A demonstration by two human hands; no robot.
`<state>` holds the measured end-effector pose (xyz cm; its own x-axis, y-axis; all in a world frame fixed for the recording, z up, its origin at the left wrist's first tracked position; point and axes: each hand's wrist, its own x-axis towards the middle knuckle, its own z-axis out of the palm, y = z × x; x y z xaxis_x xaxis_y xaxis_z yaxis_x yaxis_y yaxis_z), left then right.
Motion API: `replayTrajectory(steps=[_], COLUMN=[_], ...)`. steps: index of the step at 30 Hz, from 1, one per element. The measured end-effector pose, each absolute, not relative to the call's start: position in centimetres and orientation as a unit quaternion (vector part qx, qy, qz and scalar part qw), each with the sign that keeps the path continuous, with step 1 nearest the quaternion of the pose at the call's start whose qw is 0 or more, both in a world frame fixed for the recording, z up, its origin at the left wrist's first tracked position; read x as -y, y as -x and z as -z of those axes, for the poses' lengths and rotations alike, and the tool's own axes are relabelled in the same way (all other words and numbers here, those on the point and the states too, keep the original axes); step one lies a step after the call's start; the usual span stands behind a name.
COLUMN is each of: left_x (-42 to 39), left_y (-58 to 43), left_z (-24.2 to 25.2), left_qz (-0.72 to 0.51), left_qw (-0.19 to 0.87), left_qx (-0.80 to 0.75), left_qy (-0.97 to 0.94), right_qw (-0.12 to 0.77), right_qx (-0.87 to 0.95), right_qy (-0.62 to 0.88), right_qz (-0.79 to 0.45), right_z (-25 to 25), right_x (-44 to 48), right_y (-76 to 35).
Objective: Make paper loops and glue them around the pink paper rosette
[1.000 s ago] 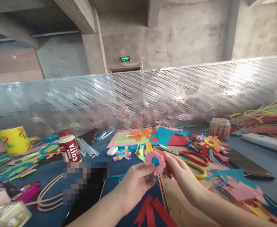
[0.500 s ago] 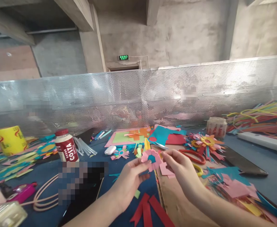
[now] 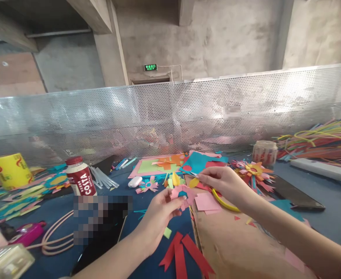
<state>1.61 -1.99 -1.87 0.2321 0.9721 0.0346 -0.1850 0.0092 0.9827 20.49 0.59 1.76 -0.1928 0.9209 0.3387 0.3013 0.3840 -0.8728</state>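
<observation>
My left hand (image 3: 159,211) is closed on a pink paper flower (image 3: 191,195) with a blue centre, the thumb lying over its front. A yellow paper petal (image 3: 175,179) stands up at the flower's upper edge; whether it is attached I cannot tell. Just right of the flower and apart from it, my right hand (image 3: 221,184) pinches a small yellow paper petal (image 3: 194,182) between thumb and fingertips. Under the right hand lie scissors with a yellow-lined handle (image 3: 227,206), partly hidden, and pink paper squares (image 3: 207,202). Red paper strips (image 3: 180,254) lie nearer me.
Coloured paper sheets (image 3: 204,161) lie behind my hands. To the left stand a drink bottle (image 3: 81,178) and a yellow tape roll (image 3: 10,170). At right are a finished-looking paper flower (image 3: 254,170), a dark phone (image 3: 300,195) and a jar (image 3: 265,153). A perforated metal screen (image 3: 159,112) borders the table.
My right hand has moved up and away from the flower, so its yellow petal shows more plainly. The pink flower has tipped back slightly in my left hand.
</observation>
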Motion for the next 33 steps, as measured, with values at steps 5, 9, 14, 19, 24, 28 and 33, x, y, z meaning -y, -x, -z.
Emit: replayTrajectory(steps=[5, 9, 14, 19, 24, 28, 33], left_x=[2.1, 2.3, 2.4, 2.0, 2.0, 2.0, 1.9], left_y=[-1.7, -1.8, -1.9, -1.8, -1.7, -1.6, -1.5], left_z=[1.7, 1.1, 1.1, 1.8, 1.8, 1.6, 1.8], left_qz=[-0.489, -0.487, -0.494, -0.516, -0.51, -0.509, -0.524], left_qw=[0.56, 0.561, 0.562, 0.572, 0.56, 0.553, 0.542], left_qx=[-0.408, -0.398, -0.389, -0.369, -0.363, -0.371, -0.382], left_qy=[-0.53, -0.538, -0.537, -0.52, -0.542, -0.545, -0.535], right_qw=[0.467, 0.461, 0.46, 0.472, 0.481, 0.488, 0.486], right_qx=[0.69, 0.696, 0.684, 0.655, 0.647, 0.64, 0.635], right_qy=[0.427, 0.434, 0.448, 0.438, 0.43, 0.424, 0.436], right_qz=[-0.353, -0.338, -0.346, -0.395, -0.407, -0.416, -0.412], right_z=[-2.0, -2.2, -1.9, -1.7, -1.5, -1.4, -1.3], right_x=[-0.3, 0.0, 0.2, 0.3, 0.3, 0.5, 0.7], right_y=[-20.4, -20.3, -20.2, -19.9, -19.8, -19.6, -19.5])
